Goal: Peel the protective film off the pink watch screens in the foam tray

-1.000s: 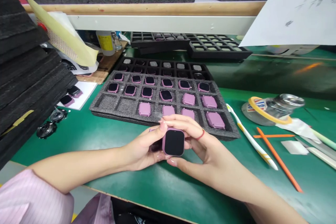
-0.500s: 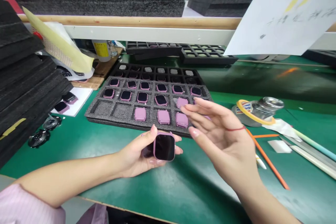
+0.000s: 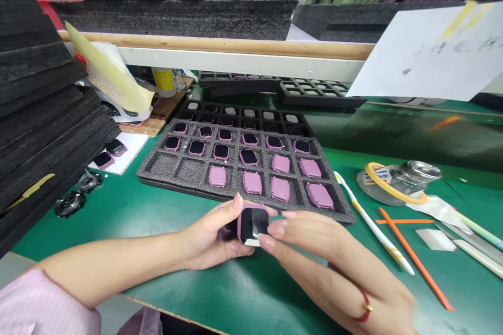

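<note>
1. Watch point(image 3: 253, 222), purple rim & dark screen, is up off the table in the L hand, just in front of the tray; screen faces the wearer. Pale strip point(image 3: 252, 242) along its bottom edge.
2. L hand point(image 3: 208, 235) grips the watch from its L side, thumb up top, fingers under. Another dark-faced purple piece point(image 3: 228, 230) sits in the same hand, partly hidden.
3. R hand point(image 3: 334, 256): fingers bent, thumb & fingertips close together at the watch's lower R edge. Can't tell if they're pinching the strip or only touching.
4. Grey foam tray point(image 3: 189, 169) w/ purple watches: back row six screen-up; mid row four screen-up, two backs-up; front row four backs-up, in the R-side slots.
5. Dark tray w/ pale pieces directly behind it.
6. R side of table: toothbrush point(image 3: 371, 226) beside tray, two crossed orange sticks point(image 3: 416, 259), small white block point(image 3: 436, 239), glass jar point(image 3: 401, 176) w/ yellow ring point(image 3: 401, 198) around it.
7. L side: two watches on white paper point(image 3: 128, 154), two round dark parts point(image 3: 69, 203) nearby, next to stacked black foam point(image 3: 47, 94).
8. Handwritten sheet point(image 3: 428, 57) hangs upper R.
</note>
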Tool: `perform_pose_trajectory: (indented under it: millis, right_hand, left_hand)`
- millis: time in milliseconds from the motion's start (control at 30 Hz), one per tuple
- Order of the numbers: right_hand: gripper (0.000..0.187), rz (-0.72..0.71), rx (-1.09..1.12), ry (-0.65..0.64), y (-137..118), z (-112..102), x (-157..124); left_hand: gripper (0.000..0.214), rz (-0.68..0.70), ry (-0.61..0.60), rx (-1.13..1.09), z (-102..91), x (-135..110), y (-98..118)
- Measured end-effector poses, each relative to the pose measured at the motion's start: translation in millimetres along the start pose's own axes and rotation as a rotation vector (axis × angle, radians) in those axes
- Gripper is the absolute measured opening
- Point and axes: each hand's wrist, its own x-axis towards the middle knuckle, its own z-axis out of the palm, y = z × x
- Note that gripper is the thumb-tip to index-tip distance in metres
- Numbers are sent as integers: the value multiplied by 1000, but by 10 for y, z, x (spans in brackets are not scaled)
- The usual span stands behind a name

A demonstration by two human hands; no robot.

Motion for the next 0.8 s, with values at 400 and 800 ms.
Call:
perform_pose_trajectory:
  millis: [400, 800]
  right_hand:
    - [60, -36, -72, 71, -20, 232, 214]
    - [50, 216, 155, 93, 28, 225, 227]
  left_hand:
    - [52, 51, 57, 107, 48, -8, -20]
    - [61, -28, 129, 43, 72, -28, 20]
